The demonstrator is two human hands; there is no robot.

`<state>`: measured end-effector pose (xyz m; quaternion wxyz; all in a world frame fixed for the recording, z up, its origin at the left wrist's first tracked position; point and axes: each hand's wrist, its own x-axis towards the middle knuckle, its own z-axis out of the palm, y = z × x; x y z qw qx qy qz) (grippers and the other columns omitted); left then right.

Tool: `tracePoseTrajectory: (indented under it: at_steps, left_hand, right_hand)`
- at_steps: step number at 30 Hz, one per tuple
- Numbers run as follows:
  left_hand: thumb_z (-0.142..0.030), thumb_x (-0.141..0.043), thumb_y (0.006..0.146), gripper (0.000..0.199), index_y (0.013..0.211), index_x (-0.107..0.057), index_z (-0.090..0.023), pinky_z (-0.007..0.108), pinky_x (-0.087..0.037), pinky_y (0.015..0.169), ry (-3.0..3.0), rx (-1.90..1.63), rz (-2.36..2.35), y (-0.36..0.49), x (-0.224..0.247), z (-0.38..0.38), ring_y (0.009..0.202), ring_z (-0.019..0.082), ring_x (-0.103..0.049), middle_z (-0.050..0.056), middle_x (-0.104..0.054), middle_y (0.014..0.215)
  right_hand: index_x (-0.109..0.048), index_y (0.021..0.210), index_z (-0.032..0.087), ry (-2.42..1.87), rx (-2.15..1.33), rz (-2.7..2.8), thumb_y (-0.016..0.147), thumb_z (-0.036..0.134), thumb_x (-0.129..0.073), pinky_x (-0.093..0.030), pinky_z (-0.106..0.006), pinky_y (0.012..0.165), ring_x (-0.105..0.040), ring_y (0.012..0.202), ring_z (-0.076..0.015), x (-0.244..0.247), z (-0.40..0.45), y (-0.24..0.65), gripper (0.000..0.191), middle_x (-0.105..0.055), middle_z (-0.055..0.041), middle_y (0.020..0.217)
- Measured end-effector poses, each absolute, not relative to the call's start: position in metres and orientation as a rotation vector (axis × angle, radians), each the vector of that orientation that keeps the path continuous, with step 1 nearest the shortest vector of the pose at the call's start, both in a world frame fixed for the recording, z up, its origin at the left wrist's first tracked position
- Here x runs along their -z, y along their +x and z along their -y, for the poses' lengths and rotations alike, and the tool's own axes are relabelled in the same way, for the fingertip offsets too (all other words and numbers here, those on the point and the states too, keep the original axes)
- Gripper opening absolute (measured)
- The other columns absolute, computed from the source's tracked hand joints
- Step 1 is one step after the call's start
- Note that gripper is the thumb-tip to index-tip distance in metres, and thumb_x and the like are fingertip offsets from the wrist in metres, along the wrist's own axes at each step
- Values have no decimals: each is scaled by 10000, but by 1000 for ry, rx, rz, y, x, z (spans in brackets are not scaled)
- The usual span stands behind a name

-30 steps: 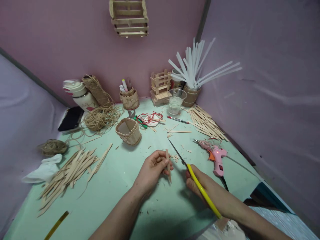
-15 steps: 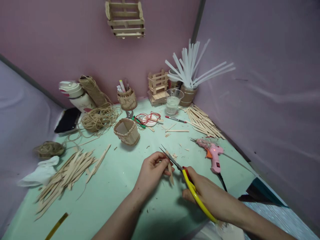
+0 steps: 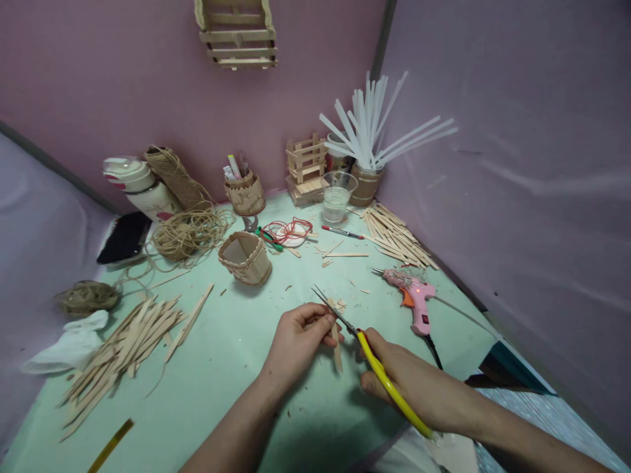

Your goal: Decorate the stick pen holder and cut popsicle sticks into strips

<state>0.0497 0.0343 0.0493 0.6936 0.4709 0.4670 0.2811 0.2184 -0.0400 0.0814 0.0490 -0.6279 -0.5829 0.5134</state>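
Note:
Between the thumb and fingers of my left hand (image 3: 304, 335) is a flat wooden craft stick (image 3: 336, 349), pointing down toward me. My right hand (image 3: 399, 374) grips scissors (image 3: 377, 370) with long yellow handles. Their narrow metal blades lie across the upper end of the stick, close to my left fingertips. Whether the blades touch the wood I cannot tell. Small wood chips (image 3: 341, 304) lie on the table just behind the blades. Beyond my left hand stands a small cup made of wooden pieces (image 3: 245, 259), with a braided rim.
Loose craft sticks (image 3: 125, 348) are heaped at left, with more sticks (image 3: 397, 236) at back right. A pink glue gun (image 3: 411, 295) lies right of my hands. Behind are a cup of clear liquid (image 3: 336, 200), white glue sticks (image 3: 369, 125), tangled twine (image 3: 190, 230) and green-handled pliers (image 3: 269, 238).
The view has shifted slightly, so the table things appear a little further left. The scissor blades look closer together, and the stick hangs slightly more upright in my left hand.

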Motion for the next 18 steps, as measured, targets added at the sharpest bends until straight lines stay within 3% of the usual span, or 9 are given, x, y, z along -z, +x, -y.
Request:
tracePoseTrajectory:
  at_steps: [12,18]
  left_hand:
    - [-332,-662,736,217,705,-632,-119,230,-505,600,1029,-613,-1062,49,-48,-33,573,125,-616,46,-651,634]
    - [-349,-699,710,250,713,-642,-105,212,-496,584,925,-566,-1039,51,-35,-31,569,110,-604,54,-650,662]
  right_hand:
    - [-366,848,216,-1926,-1624,1724,831,431,-512,-305,-264,554,-411,625,-133,-85,39,215,261,-487,24,717]
    - [-390,757,206,-1919,-1696,1601,886,462,-398,-324,-272,587,-415,653,-140,-79,40,214,287,-458,18,701]
